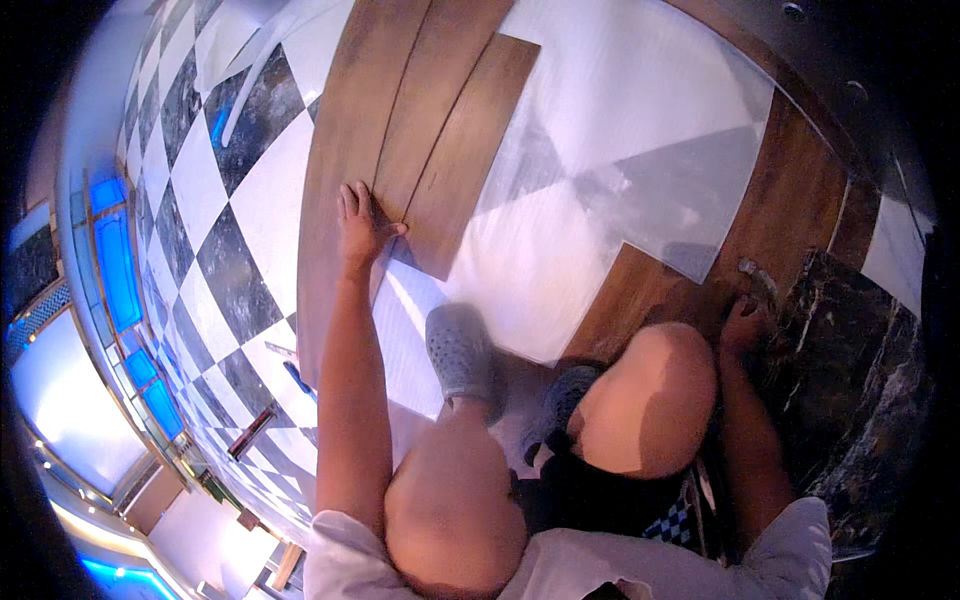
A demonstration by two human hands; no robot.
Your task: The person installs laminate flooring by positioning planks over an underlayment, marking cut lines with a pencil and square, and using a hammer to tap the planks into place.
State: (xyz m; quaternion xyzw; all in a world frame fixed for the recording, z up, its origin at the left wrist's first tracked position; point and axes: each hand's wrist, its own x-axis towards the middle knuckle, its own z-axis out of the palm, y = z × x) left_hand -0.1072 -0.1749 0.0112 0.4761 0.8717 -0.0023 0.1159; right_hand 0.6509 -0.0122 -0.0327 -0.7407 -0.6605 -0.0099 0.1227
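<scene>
My left hand point(362, 228) lies palm down with fingers spread on brown wood-look floor planks point(345, 150), close to a seam between two of them. A shorter plank point(480, 150) sits beside these on their right. My right hand point(742, 325) is closed around what looks like a hammer point(757, 273), its metal head over darker brown planks point(790, 190) on the right; the handle is mostly hidden. Between the two plank areas, a thin whitish sheet point(560, 225) covers the floor, with the tile pattern showing faintly through it.
Black-and-white checkered flooring point(240, 270) extends left. A blue-handled tool point(297, 378) and a dark bar point(252, 432) lie there. Dark marbled stone point(850, 390) borders my right arm. My grey clogs point(460, 350) stand between the planks. A white strip point(250, 90) lies farther off.
</scene>
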